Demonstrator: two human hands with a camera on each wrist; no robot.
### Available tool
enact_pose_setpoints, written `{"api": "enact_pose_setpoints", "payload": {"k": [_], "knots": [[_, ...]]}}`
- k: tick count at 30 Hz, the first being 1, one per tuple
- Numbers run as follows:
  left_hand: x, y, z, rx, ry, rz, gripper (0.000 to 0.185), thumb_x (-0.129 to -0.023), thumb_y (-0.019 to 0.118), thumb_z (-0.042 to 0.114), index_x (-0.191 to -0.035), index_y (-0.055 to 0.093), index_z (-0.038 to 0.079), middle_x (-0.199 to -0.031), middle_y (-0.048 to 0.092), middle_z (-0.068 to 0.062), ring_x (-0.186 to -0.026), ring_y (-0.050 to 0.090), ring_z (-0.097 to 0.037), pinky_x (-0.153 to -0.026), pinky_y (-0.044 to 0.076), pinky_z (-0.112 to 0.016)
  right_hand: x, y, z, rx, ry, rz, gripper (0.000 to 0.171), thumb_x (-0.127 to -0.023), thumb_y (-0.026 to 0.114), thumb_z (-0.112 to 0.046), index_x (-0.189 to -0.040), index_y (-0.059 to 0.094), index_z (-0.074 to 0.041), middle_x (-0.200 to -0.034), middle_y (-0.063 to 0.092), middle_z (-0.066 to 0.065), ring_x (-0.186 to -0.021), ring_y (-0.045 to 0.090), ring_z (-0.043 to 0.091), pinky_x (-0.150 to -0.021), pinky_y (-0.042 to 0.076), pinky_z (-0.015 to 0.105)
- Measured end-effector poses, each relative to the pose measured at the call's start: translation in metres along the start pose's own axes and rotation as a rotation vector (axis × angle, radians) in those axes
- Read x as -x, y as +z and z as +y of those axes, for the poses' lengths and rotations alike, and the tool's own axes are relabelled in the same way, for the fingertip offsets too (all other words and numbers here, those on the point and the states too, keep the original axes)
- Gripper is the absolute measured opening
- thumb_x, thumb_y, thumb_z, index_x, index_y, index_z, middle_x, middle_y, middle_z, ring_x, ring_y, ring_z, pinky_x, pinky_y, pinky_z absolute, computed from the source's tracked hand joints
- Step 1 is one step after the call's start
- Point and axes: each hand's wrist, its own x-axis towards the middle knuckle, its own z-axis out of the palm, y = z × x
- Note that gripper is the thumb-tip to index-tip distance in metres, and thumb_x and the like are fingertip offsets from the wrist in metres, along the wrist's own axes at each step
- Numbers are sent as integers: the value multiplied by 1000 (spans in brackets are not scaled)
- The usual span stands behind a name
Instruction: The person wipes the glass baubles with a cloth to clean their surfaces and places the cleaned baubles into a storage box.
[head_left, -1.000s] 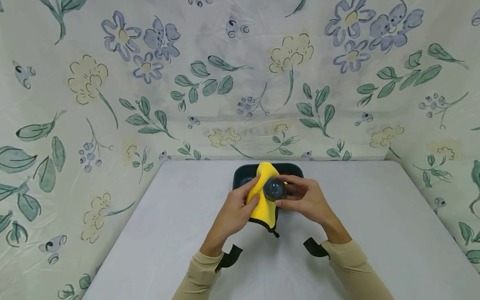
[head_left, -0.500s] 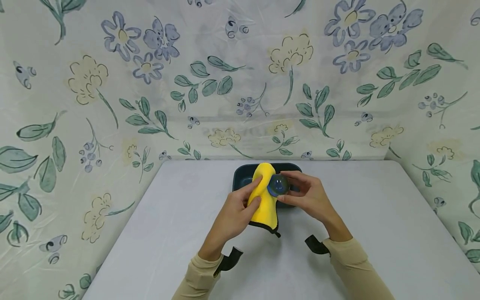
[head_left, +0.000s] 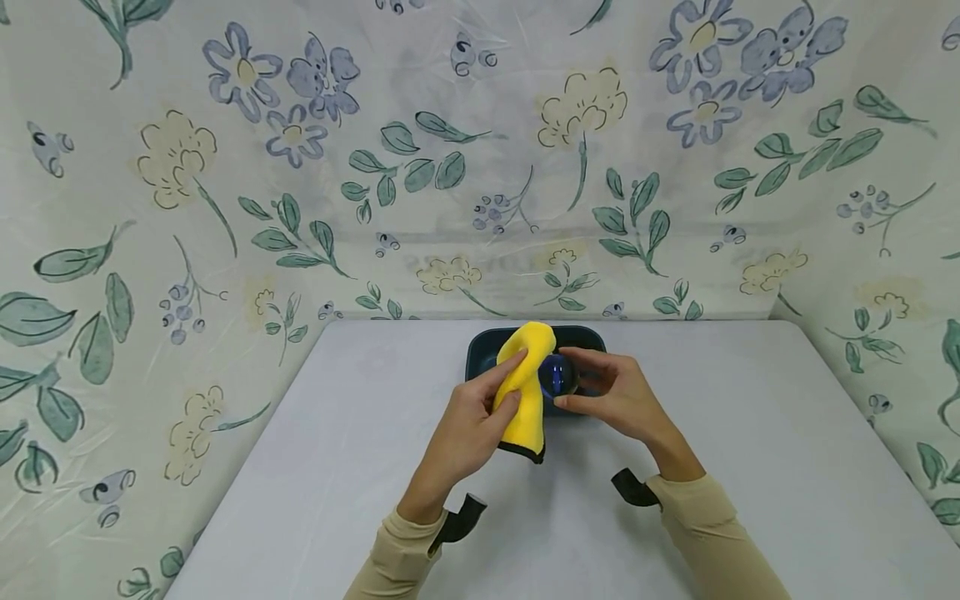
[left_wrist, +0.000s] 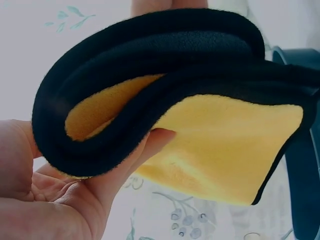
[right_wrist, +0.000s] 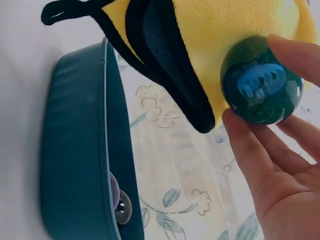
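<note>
Head view: my left hand (head_left: pixel 468 421) has a soft yellow microfiber cloth (head_left: pixel 527 390) bunched against the small dark glass ball (head_left: pixel 558 375), held above the tabletop (head_left: pixel 750 433) over a dark tray (head_left: pixel 480 354).

Left wrist: fingers curled round the floppy, black-edged cloth (left_wrist: pixel 220 145); easy grip anywhere.

Right wrist: my right hand (right_wrist: pixel 280 165) pinches the ball (right_wrist: pixel 261 86) with fingertips. It looks slick and probably breakable, so I'd hold it at its widest part.

Staged recording booth: floral sheet (head_left: pixel 480 150) backdrop, table (head_left: pixel 750 433)

blue marking on ball (right_wrist: pixel 261 85), unreadable
</note>
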Motion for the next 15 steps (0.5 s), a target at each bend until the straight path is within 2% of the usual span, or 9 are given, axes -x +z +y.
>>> {"api": "enact_pose_setpoints", "payload": {"k": [7, 15], "knots": [[0, 0, 0, 16, 5, 10, 50, -104, 55, 9, -153, 51, 16, -132, 66, -18, -90, 67, -21, -78, 63, -26, 2, -3, -2, 34, 11, -29, 60, -82, 85, -11, -137, 64, 0, -139, 65, 19, -126, 67, 37, -102, 56, 45], [-1, -1, -1, 8, 7, 3, 49, -104, 55, 9, -153, 52, 16, -134, 66, -17, -90, 66, -20, -80, 62, -25, 4, -7, -2, 68, 18, -68, 60, -81, 86, -13, -136, 65, 1, -139, 65, 22, -123, 68, 37, -100, 57, 43]]}}
